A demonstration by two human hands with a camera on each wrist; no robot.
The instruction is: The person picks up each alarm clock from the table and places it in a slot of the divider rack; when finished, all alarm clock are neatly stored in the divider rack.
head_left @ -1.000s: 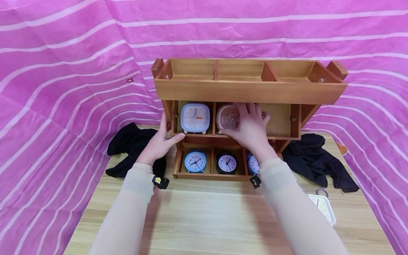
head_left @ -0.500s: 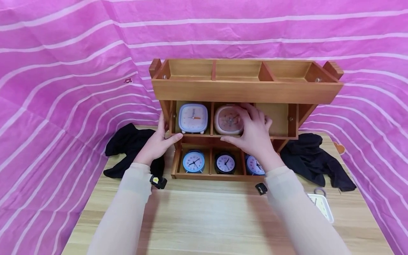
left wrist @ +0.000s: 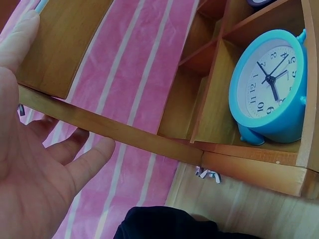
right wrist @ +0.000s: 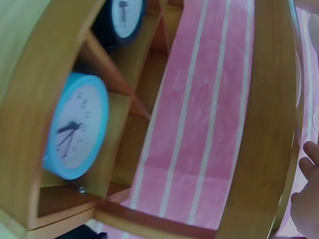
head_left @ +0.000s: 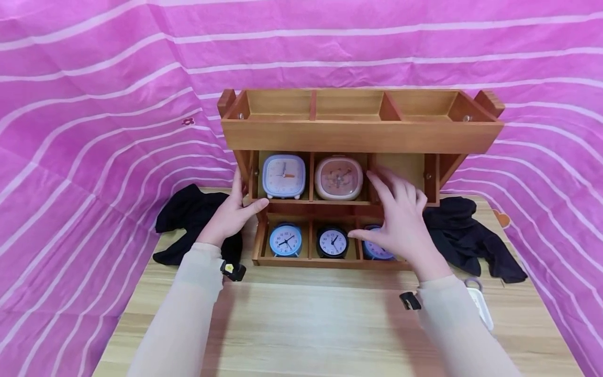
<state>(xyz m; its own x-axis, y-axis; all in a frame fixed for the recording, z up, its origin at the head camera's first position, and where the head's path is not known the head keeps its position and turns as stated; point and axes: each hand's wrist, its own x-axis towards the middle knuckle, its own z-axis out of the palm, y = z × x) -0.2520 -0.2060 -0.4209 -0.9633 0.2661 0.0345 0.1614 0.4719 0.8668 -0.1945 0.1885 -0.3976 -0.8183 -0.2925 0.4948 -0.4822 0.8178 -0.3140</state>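
Observation:
A three-tier wooden shelf (head_left: 360, 137) with divided trays stands on the table. My left hand (head_left: 233, 212) grips the left end of its middle tray, thumb at the front and fingers along the side; the left wrist view shows this hand (left wrist: 47, 154) at the wooden side bar. In the middle tray, a lilac square alarm clock (head_left: 284, 177) sits left and a pink rounded alarm clock (head_left: 339, 178) sits in the centre. My right hand (head_left: 400, 217), fingers spread and holding nothing, is just right of the pink clock, before the right compartment.
The bottom tray holds a light blue round clock (head_left: 286, 240), a black one (head_left: 332, 243) and a blue one (head_left: 377, 246), partly behind my right hand. Black cloths (head_left: 198, 209) lie either side of the shelf. A white clock (head_left: 481, 309) lies at right, partly behind my sleeve.
My right hand has let go of the pink clock and moved right and slightly down, uncovering it. The left hand stays on the shelf.

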